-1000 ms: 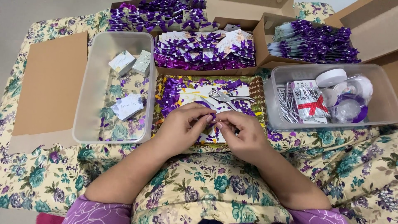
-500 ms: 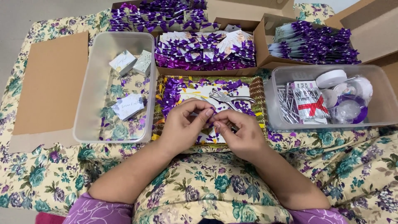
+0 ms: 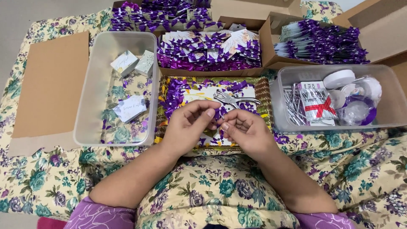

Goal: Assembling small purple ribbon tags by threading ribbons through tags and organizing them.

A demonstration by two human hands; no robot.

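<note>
My left hand [image 3: 188,125] and my right hand [image 3: 246,131] meet over a shallow patterned tray [image 3: 265,101], fingertips pinched together on a small purple ribbon bow [image 3: 219,115]. Most of the bow is hidden between my fingers. The tray holds several loose purple bows and a white card. Metal hole-punch pliers [image 3: 232,100] lie in the tray just beyond my fingertips.
Left, a clear plastic bin [image 3: 91,85] holds small white tags. Right, another clear bin [image 3: 390,114] contains tape rolls, pins and a packet. Behind, cardboard boxes [image 3: 269,38] are packed with finished purple-bowed cards. A flat cardboard sheet [image 3: 51,85] lies far left on the floral cloth.
My hands have stayed over the tray; the fingers have shifted slightly around the bow. Nothing else has moved.
</note>
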